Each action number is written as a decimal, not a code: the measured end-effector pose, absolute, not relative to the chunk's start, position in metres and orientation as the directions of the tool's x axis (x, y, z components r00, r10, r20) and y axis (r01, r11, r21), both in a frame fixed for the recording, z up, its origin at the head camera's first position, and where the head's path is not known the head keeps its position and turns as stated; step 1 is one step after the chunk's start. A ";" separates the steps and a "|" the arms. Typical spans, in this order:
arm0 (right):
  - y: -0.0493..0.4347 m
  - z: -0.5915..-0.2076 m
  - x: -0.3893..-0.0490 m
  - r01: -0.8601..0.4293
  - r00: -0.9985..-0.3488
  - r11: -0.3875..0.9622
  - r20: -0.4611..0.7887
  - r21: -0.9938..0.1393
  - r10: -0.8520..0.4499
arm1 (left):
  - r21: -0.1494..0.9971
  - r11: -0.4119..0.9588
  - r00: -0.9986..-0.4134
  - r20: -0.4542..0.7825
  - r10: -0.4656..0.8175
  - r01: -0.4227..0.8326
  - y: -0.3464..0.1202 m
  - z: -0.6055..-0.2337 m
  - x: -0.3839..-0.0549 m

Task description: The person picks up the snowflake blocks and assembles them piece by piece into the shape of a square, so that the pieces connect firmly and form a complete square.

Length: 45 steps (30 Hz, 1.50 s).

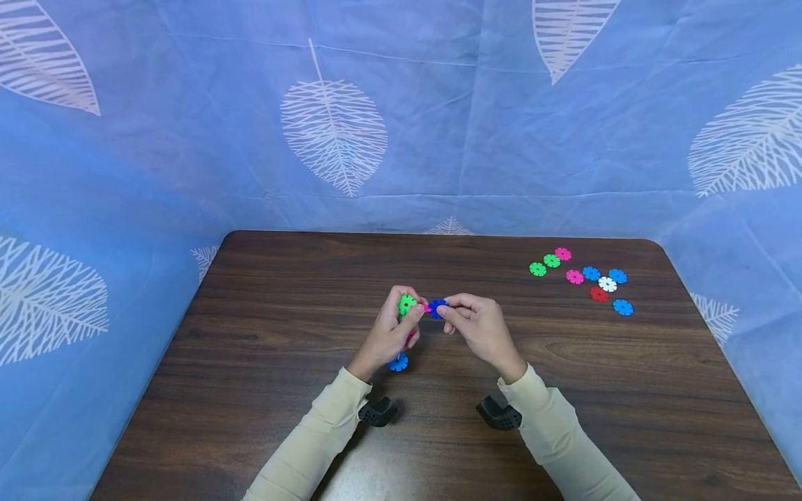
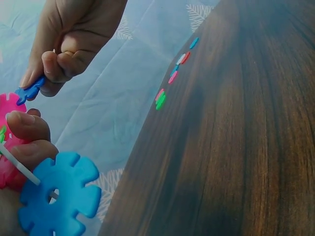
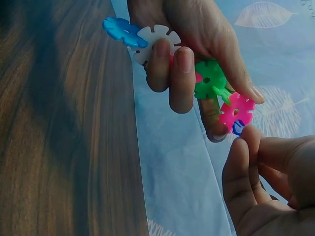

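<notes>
My left hand (image 1: 385, 332) grips a chain of notched plastic snowflake discs above the brown table. In the right wrist view the chain shows a light blue disc (image 3: 123, 31), a white disc (image 3: 156, 35), green discs (image 3: 209, 78) and a pink disc (image 3: 237, 109); fingers cover part of it. My right hand (image 1: 481, 325) pinches a dark blue disc (image 1: 436, 309) between thumb and fingers. That dark blue disc meets the edge of the pink end disc, which the left thumb and fingertips hold. How deeply their slots engage, I cannot tell.
Loose discs lie at the back right of the table (image 1: 301, 278): green (image 1: 537, 269), pink (image 1: 574, 277), blue (image 1: 623, 307), white (image 1: 607, 284) and red (image 1: 599, 294). A blue leaf-patterned cloth (image 1: 413, 139) hangs behind. Black wrist cameras (image 1: 378, 412) sit at both cuffs.
</notes>
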State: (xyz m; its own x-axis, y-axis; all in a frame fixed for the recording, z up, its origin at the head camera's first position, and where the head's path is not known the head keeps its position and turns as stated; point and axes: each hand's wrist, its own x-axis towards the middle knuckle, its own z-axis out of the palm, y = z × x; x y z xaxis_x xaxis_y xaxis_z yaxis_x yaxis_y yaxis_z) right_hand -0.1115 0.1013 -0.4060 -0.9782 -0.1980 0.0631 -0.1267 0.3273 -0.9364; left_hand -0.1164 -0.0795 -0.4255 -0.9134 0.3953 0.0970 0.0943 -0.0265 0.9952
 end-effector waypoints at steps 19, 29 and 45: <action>0.108 -0.427 -0.121 -0.161 -0.974 0.315 0.099 -0.935 -0.204 | 0.989 -0.048 -0.928 0.151 0.341 0.143 -0.068 -0.431 -0.115; 0.121 -0.424 -0.127 -0.111 -0.965 0.339 0.019 -0.934 -0.262 | 0.988 -0.062 -0.937 0.153 0.313 0.141 -0.072 -0.433 -0.117; 0.177 -0.455 -0.146 -0.145 -0.982 0.643 0.028 -0.752 -0.188 | 0.992 -0.120 -0.976 0.073 0.203 0.050 -0.080 -0.436 -0.122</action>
State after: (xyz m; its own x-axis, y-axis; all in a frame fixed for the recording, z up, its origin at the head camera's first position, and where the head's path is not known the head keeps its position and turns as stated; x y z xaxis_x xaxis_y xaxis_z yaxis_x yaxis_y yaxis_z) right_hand -0.1460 0.1772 -0.4552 -0.9817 -0.1883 0.0281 -0.1449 0.6431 -0.7520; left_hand -0.1216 -0.0799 -0.4358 -0.9764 0.2029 0.0732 0.0495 -0.1196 0.9916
